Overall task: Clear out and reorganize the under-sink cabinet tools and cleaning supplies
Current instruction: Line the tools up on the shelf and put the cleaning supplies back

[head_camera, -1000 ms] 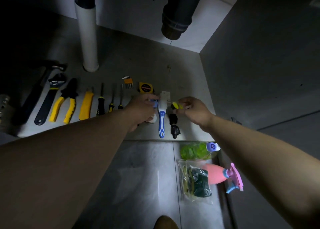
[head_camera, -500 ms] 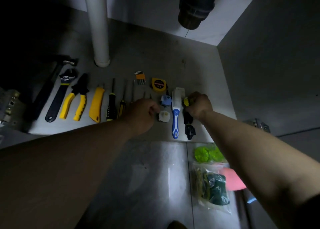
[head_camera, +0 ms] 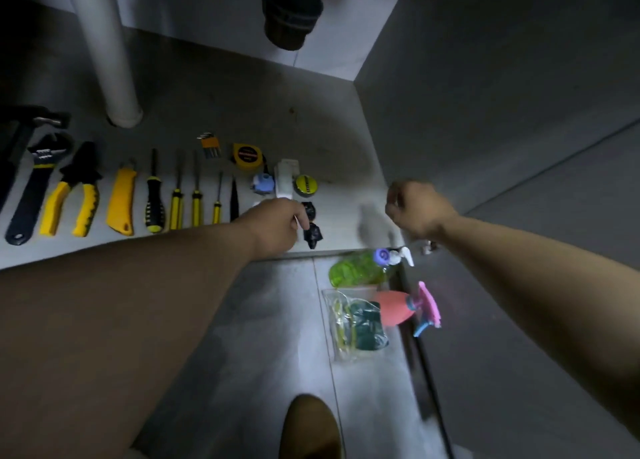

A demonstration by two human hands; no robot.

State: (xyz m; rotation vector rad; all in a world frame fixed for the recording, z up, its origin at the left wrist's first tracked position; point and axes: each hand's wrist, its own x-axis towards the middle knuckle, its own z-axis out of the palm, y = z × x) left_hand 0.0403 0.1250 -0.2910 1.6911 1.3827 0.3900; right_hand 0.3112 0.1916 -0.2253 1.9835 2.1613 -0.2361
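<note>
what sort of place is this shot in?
Most likely inside an under-sink cabinet: a white pipe meets the cabinet floor, a dark drain fitting hangs overhead, and a green bottle and pink spray bottle lie on the tiles in front.

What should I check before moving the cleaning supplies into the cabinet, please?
1. Tool row lined up: ok.
2. Cabinet floor bare right of the yellow disc: ok.
3. Right hand empty: cannot tell, blurred.
4. Left hand gripping the white brush: cannot tell, hidden.
5. Green bottle, pink sprayer and pad bag stowed: not ok, on the tiles outside.
</note>
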